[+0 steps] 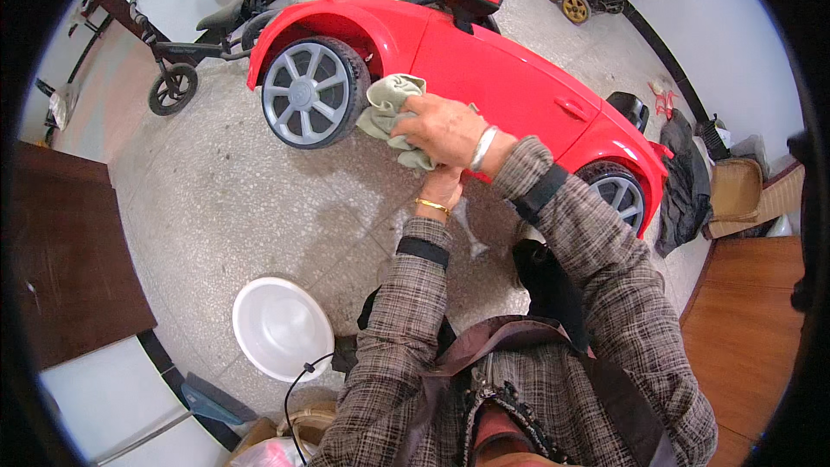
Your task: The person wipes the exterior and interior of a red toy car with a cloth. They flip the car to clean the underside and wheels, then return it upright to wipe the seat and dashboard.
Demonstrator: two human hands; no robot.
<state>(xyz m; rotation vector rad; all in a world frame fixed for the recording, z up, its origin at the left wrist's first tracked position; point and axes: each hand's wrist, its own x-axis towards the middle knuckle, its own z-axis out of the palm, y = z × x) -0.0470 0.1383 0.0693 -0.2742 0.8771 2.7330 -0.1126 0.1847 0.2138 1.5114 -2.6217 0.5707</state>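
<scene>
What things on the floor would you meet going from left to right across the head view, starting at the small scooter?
Scooter front wheel → white basin → grey car wheel → greenish cloth → right hand → red car's door handle → rear car wheel → dark clothing heap.

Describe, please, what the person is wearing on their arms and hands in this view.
Both arms wear long sleeves of a brown and grey checked fabric, each ending in a black inner cuff. The left hand is bare, with a thin gold bangle at the wrist. The right hand is also bare, with a broad silver bangle at its wrist.
</scene>
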